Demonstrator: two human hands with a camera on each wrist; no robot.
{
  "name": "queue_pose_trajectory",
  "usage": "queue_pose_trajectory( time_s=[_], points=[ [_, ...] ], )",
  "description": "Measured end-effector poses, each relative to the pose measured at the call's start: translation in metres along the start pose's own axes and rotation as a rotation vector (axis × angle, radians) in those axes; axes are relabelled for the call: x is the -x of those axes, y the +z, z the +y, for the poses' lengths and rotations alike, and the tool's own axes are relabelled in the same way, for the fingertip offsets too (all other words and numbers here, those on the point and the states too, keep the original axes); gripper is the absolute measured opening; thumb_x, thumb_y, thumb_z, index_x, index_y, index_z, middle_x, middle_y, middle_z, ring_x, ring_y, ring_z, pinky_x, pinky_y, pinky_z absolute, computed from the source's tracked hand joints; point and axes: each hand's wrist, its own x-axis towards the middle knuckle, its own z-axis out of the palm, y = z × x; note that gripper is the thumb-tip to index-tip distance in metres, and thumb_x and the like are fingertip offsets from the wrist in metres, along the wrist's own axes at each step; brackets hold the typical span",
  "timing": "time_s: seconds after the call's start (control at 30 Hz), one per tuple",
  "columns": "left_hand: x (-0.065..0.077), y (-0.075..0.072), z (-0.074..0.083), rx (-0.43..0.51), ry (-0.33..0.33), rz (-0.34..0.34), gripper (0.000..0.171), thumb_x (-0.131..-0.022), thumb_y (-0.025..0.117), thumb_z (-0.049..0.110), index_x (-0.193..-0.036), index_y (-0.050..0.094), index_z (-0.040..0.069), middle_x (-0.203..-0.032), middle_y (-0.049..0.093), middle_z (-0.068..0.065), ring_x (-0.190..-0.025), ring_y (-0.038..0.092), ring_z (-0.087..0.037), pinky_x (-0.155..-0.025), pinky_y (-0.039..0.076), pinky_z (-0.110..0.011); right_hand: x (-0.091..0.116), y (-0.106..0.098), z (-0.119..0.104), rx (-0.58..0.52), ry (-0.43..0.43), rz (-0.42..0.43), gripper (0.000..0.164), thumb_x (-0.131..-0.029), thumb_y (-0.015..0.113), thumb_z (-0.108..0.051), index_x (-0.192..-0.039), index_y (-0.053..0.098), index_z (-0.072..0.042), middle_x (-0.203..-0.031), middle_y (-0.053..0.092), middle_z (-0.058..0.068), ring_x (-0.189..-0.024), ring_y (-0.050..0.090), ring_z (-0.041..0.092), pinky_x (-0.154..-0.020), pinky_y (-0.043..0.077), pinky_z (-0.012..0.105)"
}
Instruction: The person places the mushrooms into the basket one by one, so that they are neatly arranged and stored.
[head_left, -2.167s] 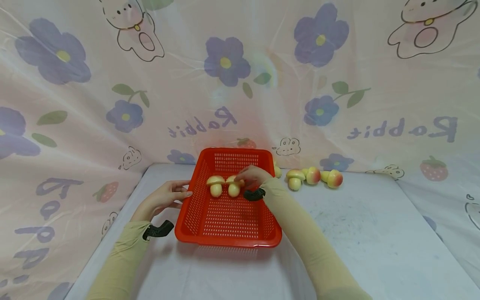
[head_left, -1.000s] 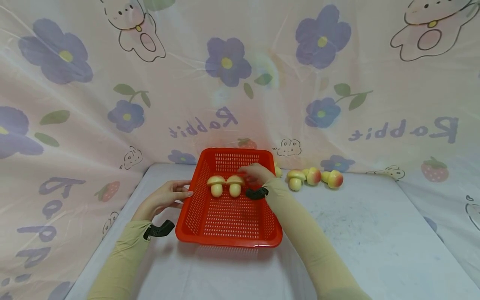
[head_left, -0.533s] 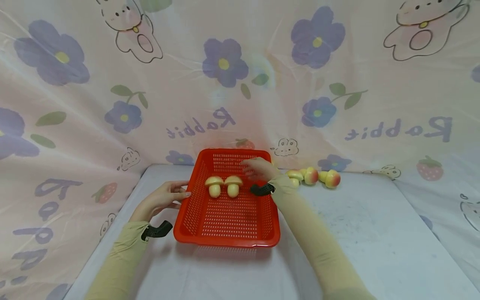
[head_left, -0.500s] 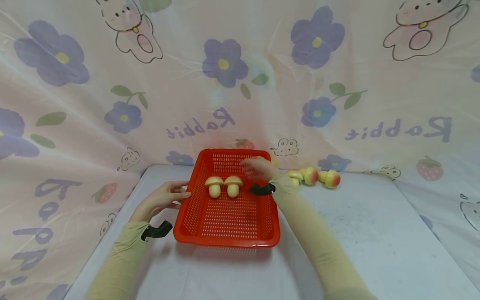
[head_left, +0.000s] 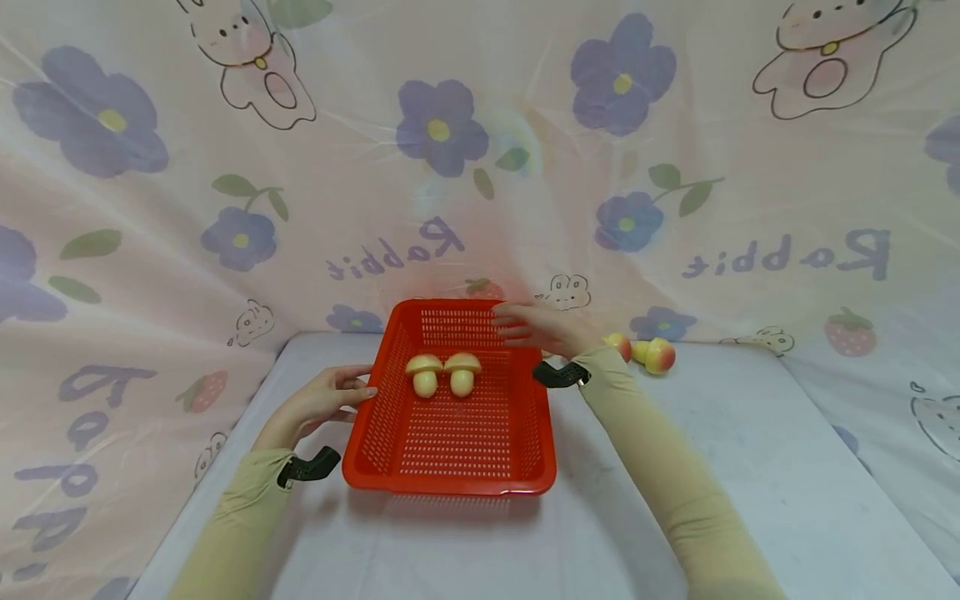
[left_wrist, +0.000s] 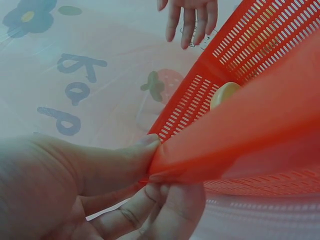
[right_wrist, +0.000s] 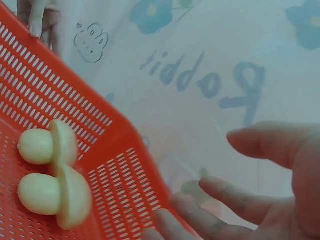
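Note:
A red perforated plastic basket [head_left: 457, 446] stands at the middle of the white table. Two toy mushrooms [head_left: 425, 379], yellowish with pale stems, lie side by side inside it; the right wrist view shows both mushrooms [right_wrist: 40, 194] close up. My left hand [head_left: 318, 402] pinches the left rim between thumb and fingers, plain in the left wrist view, where one mushroom cap [left_wrist: 225, 94] peeks past the wall. My right hand [head_left: 543, 327], fingers extended and holding nothing, hovers over the basket's far right corner.
Beyond my right hand lie pear-shaped yellow toys with red ends, one toy [head_left: 660, 357] in full view and another toy [head_left: 619, 346] partly behind the sleeve. A printed cloth [head_left: 450, 208] hangs close behind the table.
My right hand has let go of the right-hand mushroom in the basket, risen and moved right to the far rim. It now hides the mushroom on the table. The left hand keeps its grip.

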Motion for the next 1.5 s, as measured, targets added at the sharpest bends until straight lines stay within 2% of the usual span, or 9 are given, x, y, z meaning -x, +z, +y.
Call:
queue_pose_trajectory(
  time_s=[0.27,0.4,0.6,0.8,1.13,1.5],
  points=[
    [-0.001,0.000,0.000,-0.001,-0.001,-0.005,0.068,-0.094,0.063,0.018,-0.149,0.026,0.000,-0.108,0.059,-0.019,-0.089,0.064,-0.023,-0.075,0.056,-0.040,0.027,-0.018,-0.006,-0.032,-0.045,0.039,0.054,-0.102,0.048,-0.020,-0.147,0.028,0.000,-0.145,0.036,0.023,-0.131,0.038,0.039,-0.108,0.031,0.050],
    [-0.001,-0.001,-0.001,0.009,0.002,-0.007,0.069,-0.094,0.063,0.017,-0.149,0.025,-0.001,-0.107,0.059,-0.019,-0.088,0.064,-0.023,-0.076,0.056,-0.040,0.041,-0.027,-0.002,-0.061,-0.078,0.051,0.050,-0.101,0.051,-0.022,-0.144,0.035,-0.003,-0.142,0.041,0.020,-0.130,0.039,0.039,-0.106,0.032,0.052],
    [-0.001,-0.002,-0.001,0.016,0.010,-0.011,0.067,-0.095,0.062,0.014,-0.148,0.026,-0.003,-0.103,0.059,-0.017,-0.086,0.065,-0.022,-0.075,0.056,-0.040,0.057,-0.043,0.005,-0.098,-0.110,0.077,0.048,-0.101,0.049,-0.021,-0.143,0.035,-0.002,-0.145,0.037,0.022,-0.133,0.035,0.040,-0.107,0.030,0.052],
    [0.000,-0.001,0.000,0.012,-0.002,-0.003,0.069,-0.094,0.063,0.016,-0.148,0.025,-0.003,-0.104,0.059,-0.017,-0.087,0.064,-0.022,-0.075,0.056,-0.039,0.065,-0.058,0.013,-0.117,-0.071,0.147,0.051,-0.102,0.049,-0.025,-0.144,0.032,-0.001,-0.144,0.039,0.020,-0.131,0.037,0.039,-0.107,0.031,0.051],
    [-0.001,-0.003,-0.002,0.008,0.001,0.000,0.070,-0.094,0.063,0.018,-0.148,0.025,-0.003,-0.107,0.059,-0.018,-0.088,0.064,-0.022,-0.076,0.056,-0.040,0.078,-0.078,0.035,-0.129,-0.058,0.222,0.050,-0.103,0.044,-0.019,-0.145,0.027,0.003,-0.148,0.030,0.024,-0.134,0.032,0.039,-0.109,0.029,0.050],
    [-0.001,-0.002,-0.002,-0.002,0.006,0.003,0.070,-0.094,0.063,0.019,-0.148,0.026,-0.003,-0.106,0.060,-0.017,-0.089,0.064,-0.023,-0.076,0.056,-0.040,0.095,-0.099,0.066,-0.159,-0.045,0.259,0.058,-0.103,0.046,-0.022,-0.147,0.020,0.006,-0.150,0.023,0.027,-0.136,0.026,0.042,-0.110,0.025,0.050]
  ],
)
